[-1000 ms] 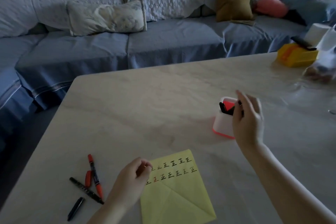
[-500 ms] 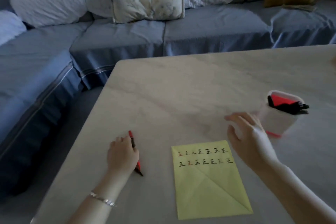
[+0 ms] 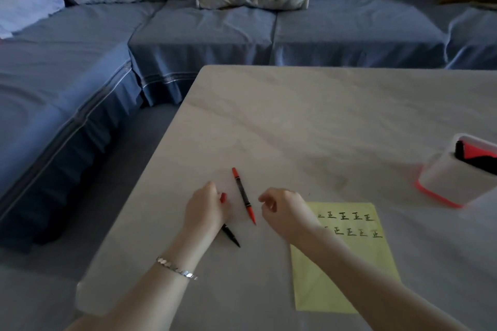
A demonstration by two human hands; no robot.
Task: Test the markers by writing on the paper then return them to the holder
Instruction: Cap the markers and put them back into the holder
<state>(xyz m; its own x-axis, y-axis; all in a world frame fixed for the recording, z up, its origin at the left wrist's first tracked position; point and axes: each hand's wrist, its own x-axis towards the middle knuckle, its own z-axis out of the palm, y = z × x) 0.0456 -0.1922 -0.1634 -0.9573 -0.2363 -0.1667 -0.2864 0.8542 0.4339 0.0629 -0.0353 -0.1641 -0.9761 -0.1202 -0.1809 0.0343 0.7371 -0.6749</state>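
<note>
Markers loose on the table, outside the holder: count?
2. The red marker lies between the left hand and right hand; the black marker pokes out from under the left hand. Others may hide beneath it.

The red marker [image 3: 244, 196] lies alone on the counter [image 3: 295, 121], a narrow bare strip on either side. Just left of it my left grip [image 3: 207, 209] covers part of a black marker [image 3: 231, 235], with a red cap [image 3: 223, 197] at its fingertips, so that side is tight. Right of the marker my right grip [image 3: 285, 209] hovers, fingers loosely curled, a gap between us. Past the marker's far tip the counter runs bare. Farther right lie the flat yellow paper [image 3: 357, 263] and, well apart, the upright holder [image 3: 446, 180].
</note>
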